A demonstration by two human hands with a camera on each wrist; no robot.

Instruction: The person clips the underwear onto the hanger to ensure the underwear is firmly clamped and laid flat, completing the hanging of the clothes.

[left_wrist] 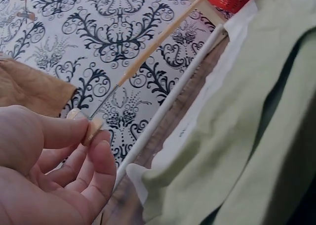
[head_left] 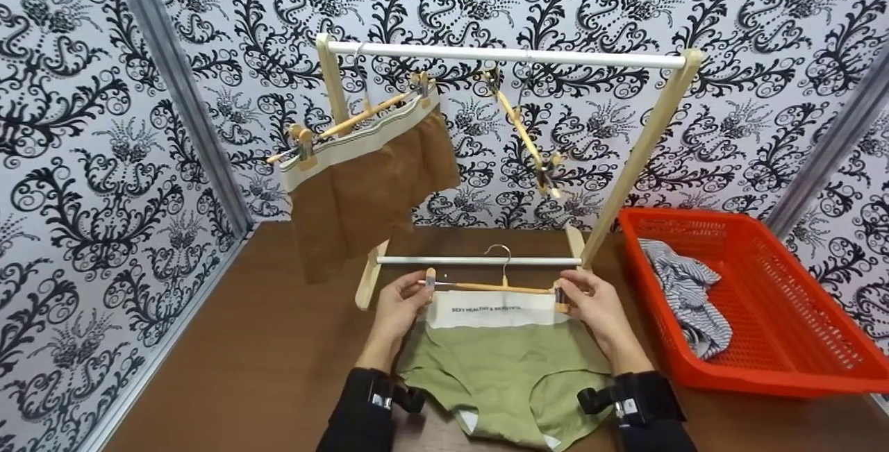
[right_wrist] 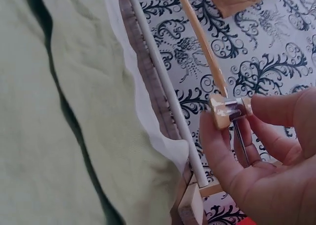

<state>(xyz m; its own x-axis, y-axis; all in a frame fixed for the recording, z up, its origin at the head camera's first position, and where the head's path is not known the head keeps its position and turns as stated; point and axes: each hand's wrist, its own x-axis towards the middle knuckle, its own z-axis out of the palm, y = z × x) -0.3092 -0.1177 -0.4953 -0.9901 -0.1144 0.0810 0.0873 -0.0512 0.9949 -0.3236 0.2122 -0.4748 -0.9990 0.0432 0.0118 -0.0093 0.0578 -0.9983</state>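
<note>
Green briefs [head_left: 514,362] with a white printed waistband lie on the brown table. At the waistband's upper edge is a wooden clip hanger [head_left: 479,288] with a metal hook. My left hand [head_left: 397,310] pinches its left clip [left_wrist: 91,128] between thumb and fingers. My right hand [head_left: 599,306] pinches the right clip [right_wrist: 228,110]. In both wrist views the clips appear apart from the white waistband edge, with no fabric visible between their jaws.
Behind the hands stands a rack with a white rail [head_left: 507,53]. Brown shorts [head_left: 375,178] are clipped to a hanger at its left; a bare clip hanger [head_left: 519,129] hangs further right. A red basket [head_left: 778,285] at the right holds a striped grey cloth [head_left: 687,296].
</note>
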